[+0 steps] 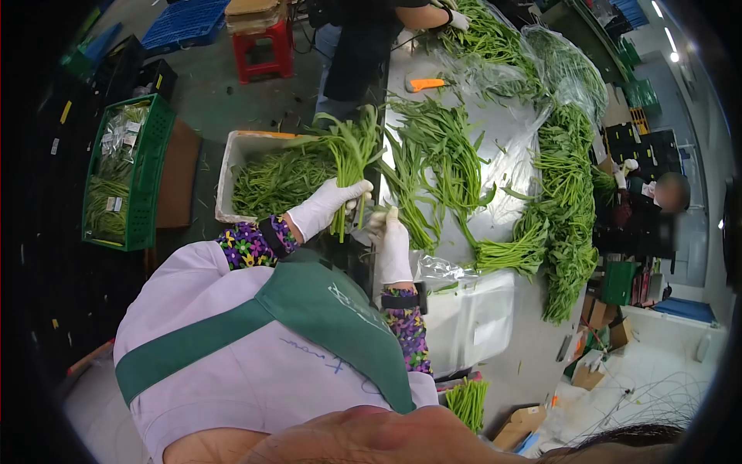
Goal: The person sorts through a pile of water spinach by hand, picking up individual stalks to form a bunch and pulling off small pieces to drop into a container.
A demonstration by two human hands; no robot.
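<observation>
My left hand [323, 209], in a white glove, is closed around a bunch of leafy green stems [349, 158] that look like water spinach. The leaves point away from me and the cut ends stick out below the fist. Just to its right, my right hand [393, 249], also gloved, has its fingers pinched together by the table edge; what lies between them is too small to make out. Loose greens [444, 147] lie spread on the metal table [495, 197] beyond that hand. Left of the bunch stands a white foam box [224, 182] with cut leaves and stems inside.
An orange-handled knife [427, 83] lies on the table. A long heap of greens [568, 178] lines its far side, partly under plastic. Clear plastic bags [471, 313] lie near my right wrist. A green crate [158, 178] with bagged greens stands left. Another person's gloved hand [459, 21] touches greens.
</observation>
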